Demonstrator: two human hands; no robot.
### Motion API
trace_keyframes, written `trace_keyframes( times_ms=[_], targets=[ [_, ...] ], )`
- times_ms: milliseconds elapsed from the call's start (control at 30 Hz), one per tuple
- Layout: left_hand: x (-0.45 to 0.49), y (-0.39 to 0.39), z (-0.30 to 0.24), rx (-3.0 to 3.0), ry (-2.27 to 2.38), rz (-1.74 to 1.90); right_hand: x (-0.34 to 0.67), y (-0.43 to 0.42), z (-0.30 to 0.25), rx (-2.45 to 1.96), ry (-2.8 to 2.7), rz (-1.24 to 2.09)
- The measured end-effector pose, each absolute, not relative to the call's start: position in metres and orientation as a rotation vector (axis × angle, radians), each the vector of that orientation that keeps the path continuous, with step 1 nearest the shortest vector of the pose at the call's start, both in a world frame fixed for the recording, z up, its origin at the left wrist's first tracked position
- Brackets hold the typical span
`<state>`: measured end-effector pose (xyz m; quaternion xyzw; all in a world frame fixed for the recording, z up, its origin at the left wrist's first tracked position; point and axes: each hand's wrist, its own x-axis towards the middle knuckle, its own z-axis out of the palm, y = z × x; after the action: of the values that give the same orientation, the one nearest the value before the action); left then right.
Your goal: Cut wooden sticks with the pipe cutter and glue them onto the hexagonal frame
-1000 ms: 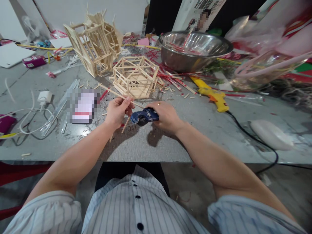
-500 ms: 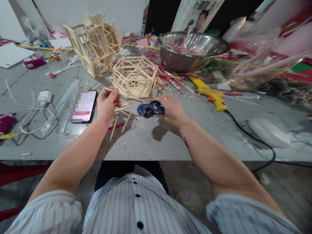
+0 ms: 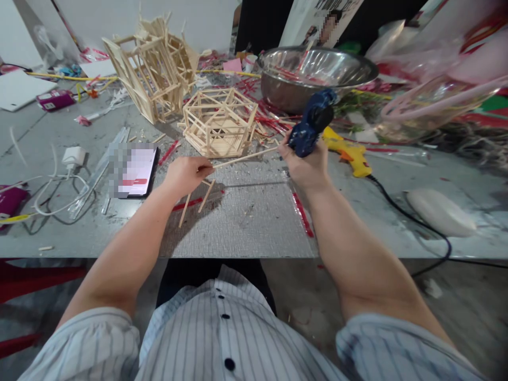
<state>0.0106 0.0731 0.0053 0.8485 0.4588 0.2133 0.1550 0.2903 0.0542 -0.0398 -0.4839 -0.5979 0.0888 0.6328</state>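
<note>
A thin wooden stick (image 3: 246, 157) runs between my two hands above the table. My left hand (image 3: 189, 173) pinches its left end, with the fingers closed. The stick's other end reaches the fingertips of my right hand (image 3: 305, 161); I cannot tell whether they grip it. My right hand is closed around a dark blue hand tool (image 3: 311, 123) with a black part, raised and tilted; its exact kind is unclear. Just beyond the stick stands a low open frame of glued sticks (image 3: 219, 124). Loose sticks (image 3: 207, 196) lie below my left hand.
A taller stick structure (image 3: 154, 74) stands at the back left. Behind my right hand is a steel bowl (image 3: 278, 92). A yellow glue gun (image 3: 351, 153) with a black cord lies to the right. A phone (image 3: 138, 172) and a white charger (image 3: 74, 157) are left.
My right hand has moved up and right, tipping the blue tool upward. My left hand has shifted right and slightly down, and its stick now stretches across to my right hand.
</note>
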Motion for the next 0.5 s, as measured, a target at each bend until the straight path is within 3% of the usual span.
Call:
trace_keyframes(
  times_ms=[267, 500],
  targets=[
    [0.007, 0.054, 0.031, 2.556, 1.679, 0.382, 0.291, 0.051, -0.032, -1.139, -1.271, 0.334],
    [0.002, 0.041, 0.044, 2.508, 1.755, -0.496, 0.295, 0.055, -0.033, -1.136, -1.153, 0.413]
  ],
)
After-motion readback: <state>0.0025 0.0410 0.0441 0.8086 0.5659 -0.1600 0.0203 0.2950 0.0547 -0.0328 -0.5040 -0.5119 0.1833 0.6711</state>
